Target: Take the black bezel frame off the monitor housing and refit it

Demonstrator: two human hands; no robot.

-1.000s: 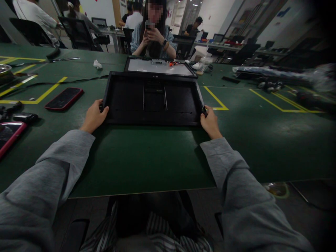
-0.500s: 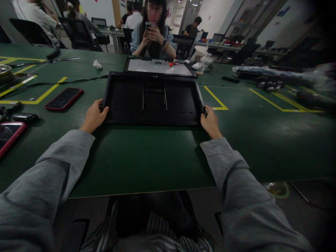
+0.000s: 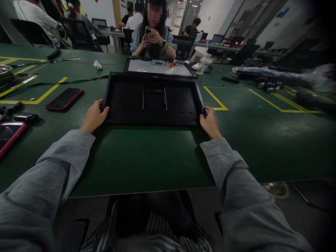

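A black monitor back cover (image 3: 153, 99) lies hollow side up on the green table (image 3: 147, 157) in front of me. My left hand (image 3: 93, 117) grips its near left corner, fingers curled over the rim. Its near right corner is held the same way by my right hand (image 3: 209, 122). Just beyond the cover lies a flat monitor panel (image 3: 159, 66) with a pale face and a few small parts on its far edge.
A red-cased phone (image 3: 64, 98) lies left of the cover, another phone (image 3: 9, 134) at the far left edge. Yellow floor-tape lines (image 3: 48, 91) mark the table. A person (image 3: 154, 33) sits opposite holding a phone. Cables and tools lie at the right (image 3: 267, 84).
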